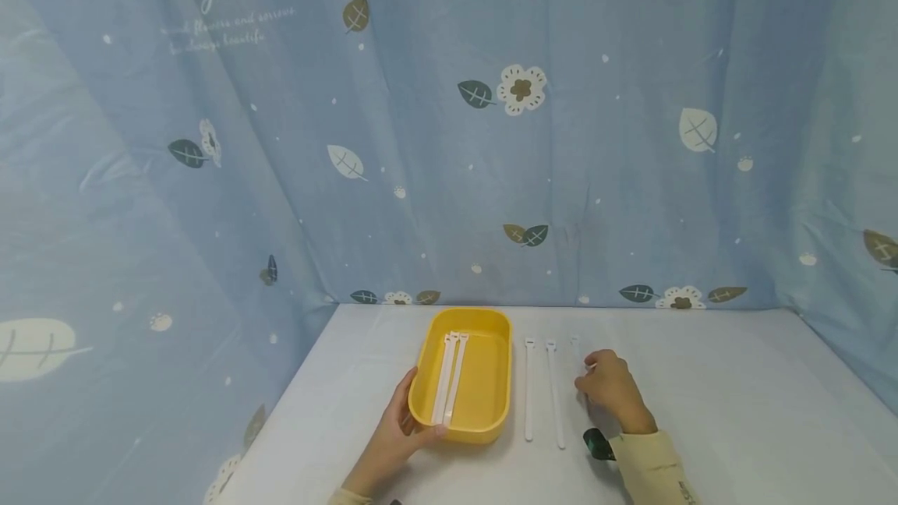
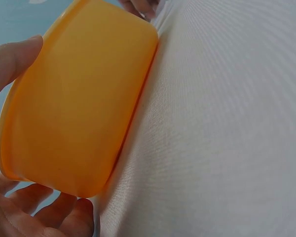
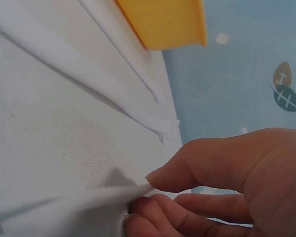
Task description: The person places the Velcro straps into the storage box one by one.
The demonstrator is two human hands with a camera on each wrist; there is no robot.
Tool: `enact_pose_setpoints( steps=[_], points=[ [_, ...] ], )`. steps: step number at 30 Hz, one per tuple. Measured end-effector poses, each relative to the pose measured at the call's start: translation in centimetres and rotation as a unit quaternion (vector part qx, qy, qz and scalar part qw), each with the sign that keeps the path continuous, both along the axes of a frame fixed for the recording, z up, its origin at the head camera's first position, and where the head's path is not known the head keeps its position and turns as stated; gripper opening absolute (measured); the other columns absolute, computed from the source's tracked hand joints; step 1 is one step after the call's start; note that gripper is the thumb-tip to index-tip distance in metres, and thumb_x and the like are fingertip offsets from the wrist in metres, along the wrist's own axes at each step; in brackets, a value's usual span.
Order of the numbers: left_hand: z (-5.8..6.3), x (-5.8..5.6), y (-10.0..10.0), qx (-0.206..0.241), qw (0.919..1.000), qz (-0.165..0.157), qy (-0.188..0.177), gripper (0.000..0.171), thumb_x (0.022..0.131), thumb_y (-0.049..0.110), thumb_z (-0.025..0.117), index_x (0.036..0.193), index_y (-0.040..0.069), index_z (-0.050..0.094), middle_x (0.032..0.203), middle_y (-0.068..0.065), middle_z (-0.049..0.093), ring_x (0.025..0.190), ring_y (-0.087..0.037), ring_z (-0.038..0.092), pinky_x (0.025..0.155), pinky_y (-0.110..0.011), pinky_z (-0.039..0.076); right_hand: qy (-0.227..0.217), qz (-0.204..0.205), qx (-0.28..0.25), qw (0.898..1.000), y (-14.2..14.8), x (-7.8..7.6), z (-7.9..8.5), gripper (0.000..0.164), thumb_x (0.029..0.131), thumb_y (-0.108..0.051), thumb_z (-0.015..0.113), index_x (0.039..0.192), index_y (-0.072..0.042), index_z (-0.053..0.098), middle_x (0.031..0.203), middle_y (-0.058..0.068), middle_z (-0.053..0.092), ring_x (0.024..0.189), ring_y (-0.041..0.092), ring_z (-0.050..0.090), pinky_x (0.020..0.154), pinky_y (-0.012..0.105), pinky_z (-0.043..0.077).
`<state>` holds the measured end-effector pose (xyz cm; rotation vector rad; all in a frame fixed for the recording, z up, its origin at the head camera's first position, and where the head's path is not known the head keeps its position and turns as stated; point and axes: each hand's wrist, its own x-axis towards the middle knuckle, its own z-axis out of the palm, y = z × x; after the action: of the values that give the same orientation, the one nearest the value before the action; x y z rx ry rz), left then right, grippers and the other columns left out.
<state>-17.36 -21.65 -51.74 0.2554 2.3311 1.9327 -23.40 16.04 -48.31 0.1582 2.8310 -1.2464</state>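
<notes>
Head view: yellow tub (image 1: 487, 384) w/ 3 white strips (image 1: 443, 380), L hand (image 1: 394, 433) gripping tub, R hand (image 1: 616, 388) pinching another strip (image 3: 113, 194).

The table (image 1: 744, 404) is viewed forward-down from the head; the tray (image 1: 486, 380) is shared by both close, seemingly low wrist views.

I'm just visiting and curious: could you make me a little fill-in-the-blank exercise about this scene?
1. The left-hand grip holds the yellow, rounded, rectangular plastic tray; as the head camera sees it, the right-hand grip is on the tray's ____ side.
2. Between the tray and the long, thin white plastic strip pinched by the right-hand grip, ____ similar strips lie on the white table.
3. The leaf-and-flower-printed hanging cloth is mostly ____.

Missing words: right; two; blue.
</notes>
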Motion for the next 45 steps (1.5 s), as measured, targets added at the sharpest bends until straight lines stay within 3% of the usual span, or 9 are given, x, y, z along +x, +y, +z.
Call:
enact_pose_setpoints(
  steps=[7,14,27,36,45],
  points=[
    [-0.3,0.1,0.0,-0.008,0.9999,-0.002,0.012,0.105,0.091,0.018,0.081,0.167,0.015,0.008,0.175,-0.013,0.013,0.16,-0.039,0.022,0.128,-0.05,0.027,-0.003,0.005,0.013,1.0,0.4,0.2,0.2,0.042,0.083,-0.003,0.067,0.117,0.021,0.059,0.095,0.026,0.071,0.072,0.023,0.064,0.061,0.034,0.06],
    [-0.2,0.0,0.0,-0.001,1.0,0.007,-0.003,0.106,0.09,0.018,0.082,0.167,0.019,0.01,0.175,-0.008,0.015,0.16,-0.033,0.023,0.129,-0.045,0.028,-0.013,0.021,0.024,0.999,0.9,0.2,0.2,0.038,0.086,-0.006,0.066,0.115,0.019,0.061,0.084,0.016,0.072,0.068,0.02,0.064,0.062,0.035,0.058],
    [-0.2,-0.2,-0.1,0.001,1.0,0.007,0.0,0.106,0.089,0.018,0.083,0.167,0.022,0.012,0.175,-0.005,0.017,0.16,-0.031,0.024,0.13,-0.047,0.027,-0.023,0.023,-0.013,0.999,1.5,-0.4,0.5,0.035,0.09,-0.004,0.062,0.118,0.016,0.063,0.08,0.012,0.07,0.067,0.017,0.063,0.063,0.03,0.058],
    [-0.2,-0.4,-0.3,0.005,1.0,-0.003,0.004,0.105,0.089,0.018,0.082,0.167,0.021,0.011,0.175,-0.005,0.017,0.16,-0.031,0.026,0.129,-0.044,0.03,-0.029,0.023,-0.099,0.994,1.4,-0.6,0.7,0.036,0.094,-0.005,0.064,0.125,0.014,0.061,0.094,0.019,0.073,0.069,0.016,0.068,0.065,0.031,0.066],
    [-0.1,-0.3,-0.2,0.004,1.0,0.002,-0.005,0.107,0.089,0.02,0.083,0.167,0.021,0.01,0.175,-0.004,0.019,0.16,-0.03,0.027,0.128,-0.041,0.032,-0.024,0.025,-0.148,0.988,1.1,-0.4,1.3,0.04,0.097,-0.009,0.066,0.13,0.012,0.06,0.104,0.022,0.074,0.076,0.016,0.072,0.069,0.031,0.068]
  ],
)
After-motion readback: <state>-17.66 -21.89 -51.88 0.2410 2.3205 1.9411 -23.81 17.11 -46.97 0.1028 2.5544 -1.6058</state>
